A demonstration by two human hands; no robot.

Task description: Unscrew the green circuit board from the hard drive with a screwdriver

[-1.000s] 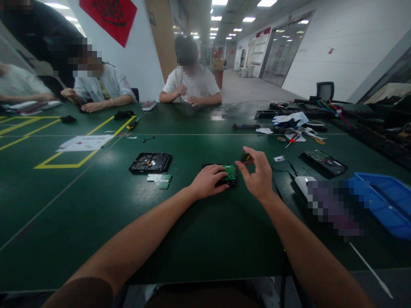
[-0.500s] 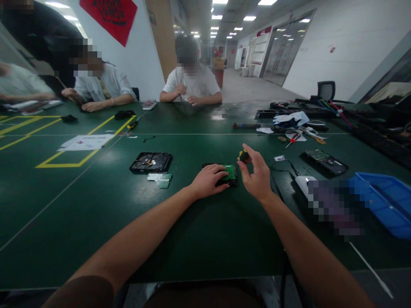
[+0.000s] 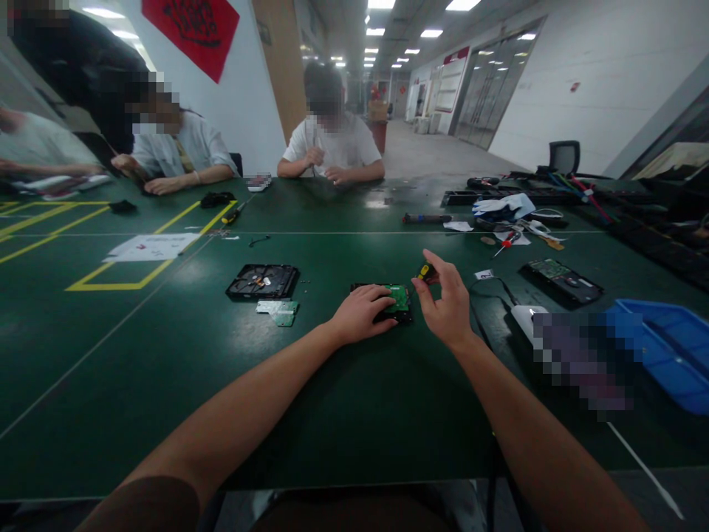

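Observation:
A hard drive (image 3: 401,300) with a green circuit board facing up lies on the green table in front of me. My left hand (image 3: 361,315) rests across its left part, fingers over the board and thumb along the near edge, holding it. Between the thumb and fingers of my right hand (image 3: 447,307) is a screwdriver (image 3: 425,271) with a yellow and black handle, just above the drive's right end. Its tip is too small to make out. To the left sit a second hard drive (image 3: 262,281), a detached circuit board (image 3: 278,311) and a few tiny screws.
On the right are another hard drive (image 3: 561,281), a blue tray (image 3: 665,355), a partly blurred white device with a cable, and a red screwdriver (image 3: 506,242) near gloves (image 3: 504,207). A paper sheet (image 3: 152,247) lies at left. Several people sit or stand across the table.
My right hand and the screwdriver have shifted slightly right, and the handle has turned to show more yellow. My left hand stays on the hard drive.

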